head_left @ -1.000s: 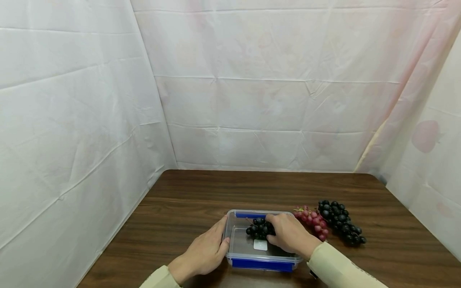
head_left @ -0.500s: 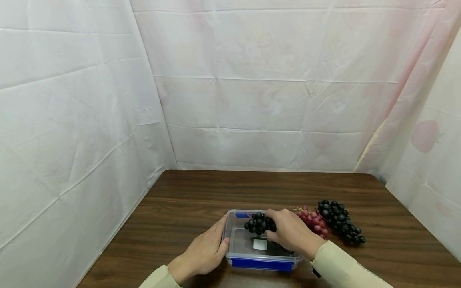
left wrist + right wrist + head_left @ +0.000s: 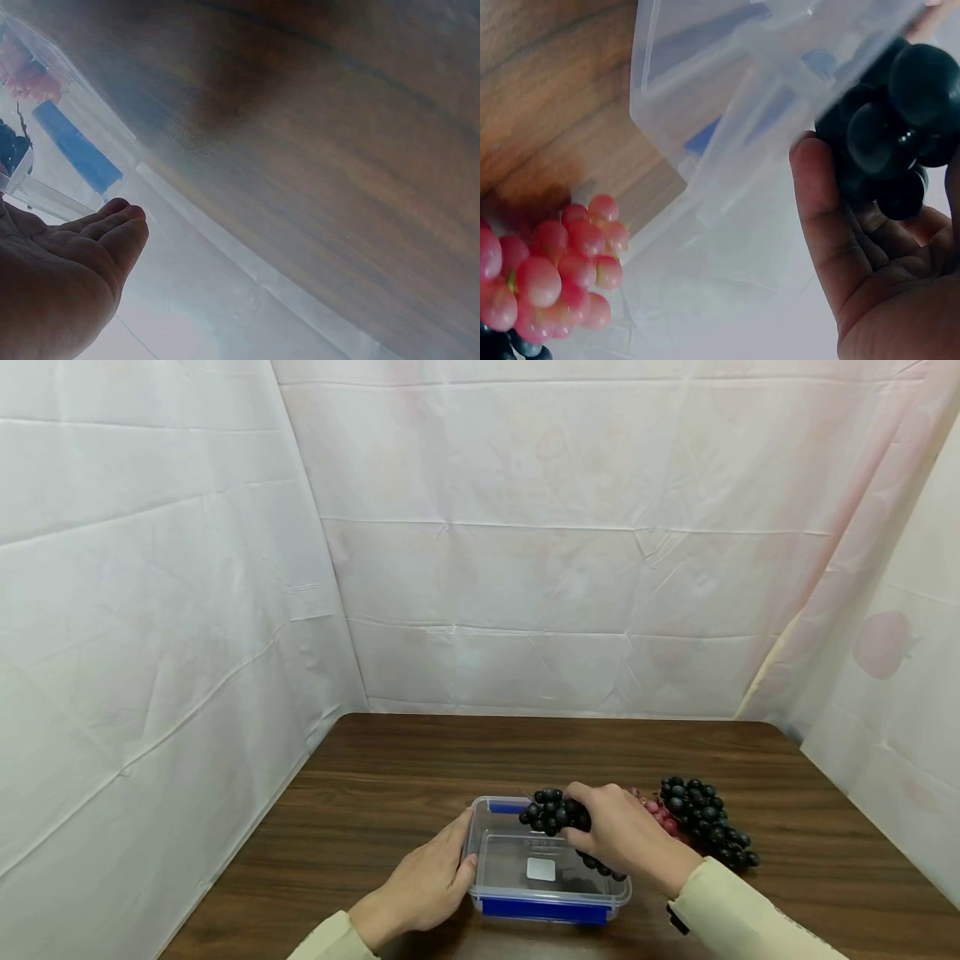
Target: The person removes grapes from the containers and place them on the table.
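My right hand (image 3: 621, 827) grips a bunch of black grapes (image 3: 553, 814) over the right part of a clear plastic box (image 3: 498, 887) with blue clips. Some grapes hang below the palm by the near right corner. In the right wrist view, fingers and thumb curl round the dark grapes (image 3: 889, 142). My left hand (image 3: 427, 877) lies along the box's left wall, fingers straight. The left wrist view shows that hand (image 3: 82, 262) with fingers extended beside the clear wall. A white label (image 3: 541, 869) shows in the box floor.
Right of the box lies a bunch of red grapes (image 3: 660, 815), partly hidden by my right hand. A second bunch of black grapes (image 3: 708, 822) is beside it. The brown wooden table (image 3: 420, 760) is enclosed by white cloth (image 3: 525, 568).
My right hand has lifted the black grapes up from the box floor and shifted rightward with them. The left hand stays against the box.
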A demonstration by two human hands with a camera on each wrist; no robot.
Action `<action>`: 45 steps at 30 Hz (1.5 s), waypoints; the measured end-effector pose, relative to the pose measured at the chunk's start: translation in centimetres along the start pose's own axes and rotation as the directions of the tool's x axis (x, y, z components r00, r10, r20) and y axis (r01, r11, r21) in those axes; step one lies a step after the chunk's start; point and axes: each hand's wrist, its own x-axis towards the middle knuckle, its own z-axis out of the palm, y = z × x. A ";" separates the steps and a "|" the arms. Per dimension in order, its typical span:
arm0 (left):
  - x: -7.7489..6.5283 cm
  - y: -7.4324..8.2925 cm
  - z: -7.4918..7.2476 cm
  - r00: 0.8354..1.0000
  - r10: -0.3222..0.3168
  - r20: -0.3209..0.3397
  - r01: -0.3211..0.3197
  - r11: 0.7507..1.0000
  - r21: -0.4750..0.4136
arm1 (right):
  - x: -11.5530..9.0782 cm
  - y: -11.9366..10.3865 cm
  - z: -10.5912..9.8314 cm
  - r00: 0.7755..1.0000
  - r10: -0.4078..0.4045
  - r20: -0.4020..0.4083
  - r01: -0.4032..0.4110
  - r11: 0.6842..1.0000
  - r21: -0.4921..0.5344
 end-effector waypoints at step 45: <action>0.0 -0.3 0.3 1.000 0.015 -0.010 -0.015 1.000 -0.007 | -4.9 4.6 -4.8 0.988 0.011 -0.155 -0.005 0.999 0.037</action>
